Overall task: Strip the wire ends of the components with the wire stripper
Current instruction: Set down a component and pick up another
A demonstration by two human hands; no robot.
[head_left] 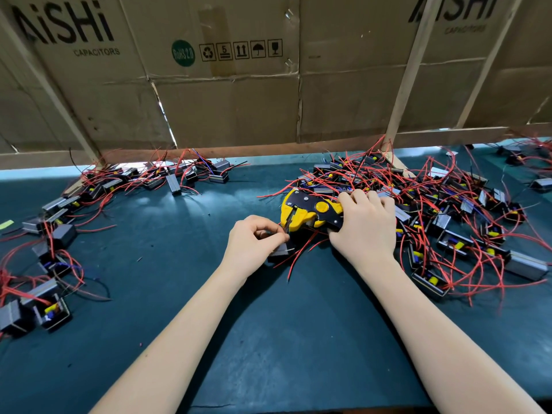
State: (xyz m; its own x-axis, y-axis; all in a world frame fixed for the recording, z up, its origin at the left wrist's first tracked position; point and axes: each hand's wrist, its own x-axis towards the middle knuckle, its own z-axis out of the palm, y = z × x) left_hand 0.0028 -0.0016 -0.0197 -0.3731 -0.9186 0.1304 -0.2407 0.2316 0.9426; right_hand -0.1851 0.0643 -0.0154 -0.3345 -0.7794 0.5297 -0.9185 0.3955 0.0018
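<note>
Gripping wire stripper [310, 212] (right hand [363, 225])

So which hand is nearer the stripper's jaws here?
Left. The left hand pinches a wire right at the front of the wire stripper, above a small grey component. The right hand grips the handles, at the tool's far end.

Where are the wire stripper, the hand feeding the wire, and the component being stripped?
wire stripper [310, 212], head view, on its yellow body.
left hand [254, 243], head view, on the back of the hand.
component [279, 251], head view, on its grey casing under the fingers.
</note>
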